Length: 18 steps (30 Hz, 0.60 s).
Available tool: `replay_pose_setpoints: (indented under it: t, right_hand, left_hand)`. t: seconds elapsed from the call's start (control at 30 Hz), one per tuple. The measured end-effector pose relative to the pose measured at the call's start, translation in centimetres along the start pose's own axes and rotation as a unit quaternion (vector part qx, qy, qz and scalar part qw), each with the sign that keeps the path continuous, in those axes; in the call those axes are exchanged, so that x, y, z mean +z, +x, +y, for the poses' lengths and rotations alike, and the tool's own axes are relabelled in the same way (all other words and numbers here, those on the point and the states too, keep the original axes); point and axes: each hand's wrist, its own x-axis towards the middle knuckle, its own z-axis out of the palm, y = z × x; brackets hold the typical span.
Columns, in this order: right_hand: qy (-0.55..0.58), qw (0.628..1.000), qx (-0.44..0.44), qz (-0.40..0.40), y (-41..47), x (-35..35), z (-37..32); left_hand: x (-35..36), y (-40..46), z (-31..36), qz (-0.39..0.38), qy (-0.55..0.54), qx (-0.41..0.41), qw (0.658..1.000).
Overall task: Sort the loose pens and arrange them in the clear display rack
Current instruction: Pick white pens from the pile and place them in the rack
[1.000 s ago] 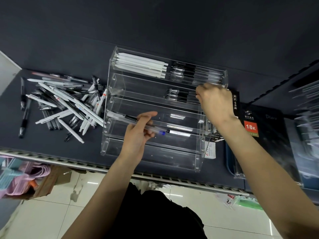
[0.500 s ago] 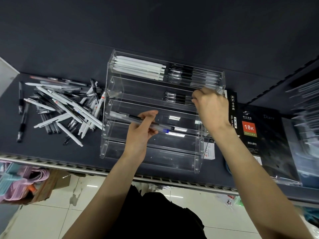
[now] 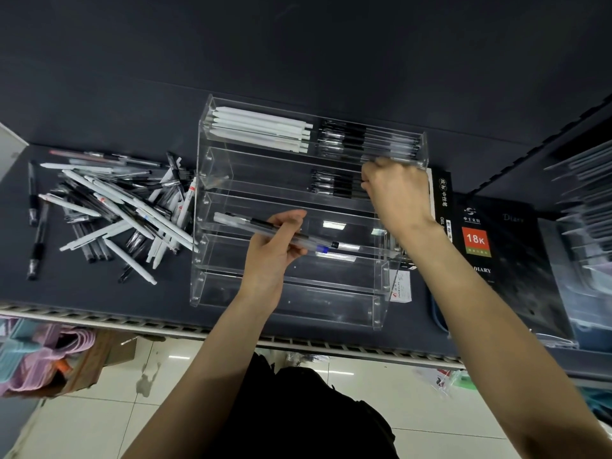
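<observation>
A clear tiered display rack [image 3: 298, 308] stands on the dark shelf. Its top tier holds white pens [image 3: 261, 129] on the left and clear black-grip pens [image 3: 364, 140] on the right. The second tier has a few black-grip pens [image 3: 334, 187]. My right hand [image 3: 397, 197] is at their right end, its fingers curled onto them. My left hand [image 3: 271, 256] hovers over the middle tiers and pinches two clear pens [image 3: 238, 221], one with a blue end. A loose pile of pens [image 3: 126, 210] lies left of the rack.
A black diary with a red 18K label [image 3: 477, 240] and a narrow gel pen box [image 3: 443, 197] sit right of the rack. Another clear organiser [image 3: 589, 226] is at the far right. The shelf's front edge [image 3: 99, 321] runs below, with a cardboard box of pastel items [image 3: 49, 359] on the floor.
My right hand has dropped from the top tier's right end to the second tier's pens. My left hand stays put with its clear pens.
</observation>
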Motion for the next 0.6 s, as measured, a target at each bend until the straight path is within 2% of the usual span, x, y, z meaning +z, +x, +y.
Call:
replay_pose_setpoints:
  t: [0.1,0.2,0.27,0.3,0.4,0.5,0.6]
  right_hand:
    - [0.009,1.0,0.0,-0.004,0.1,0.2,0.0]
    - [0.039,0.998,-0.003,0.052,-0.4,-0.5,0.1]
    - [0.127,0.987,0.008,0.097,-1.1,-1.8,0.3]
    - [0.189,0.977,0.014,0.093,-1.6,-3.0,0.1]
    - [0.391,0.92,0.013,0.009,-3.6,-6.4,-1.3]
    - [0.498,0.857,0.017,-0.134,-5.1,-7.2,-3.2]
    - [0.55,0.821,0.032,-0.15,-5.5,-6.5,-3.2]
  left_hand:
    - [-0.1,0.1,0.0,0.004,-0.003,-0.002,1.0]
    - [0.0,0.2,0.2,0.006,-0.01,-0.005,1.0]
    - [0.1,0.2,0.2,0.004,-0.012,-0.003,1.0]
    - [0.2,0.2,0.2,0.004,-0.009,0.002,1.0]
    - [0.3,0.1,0.1,0.007,0.018,0.03,0.999]
    - [0.7,-0.1,0.0,-0.015,0.053,0.063,0.997]
    - [1.1,-0.4,0.1,-0.033,0.072,0.095,0.992]
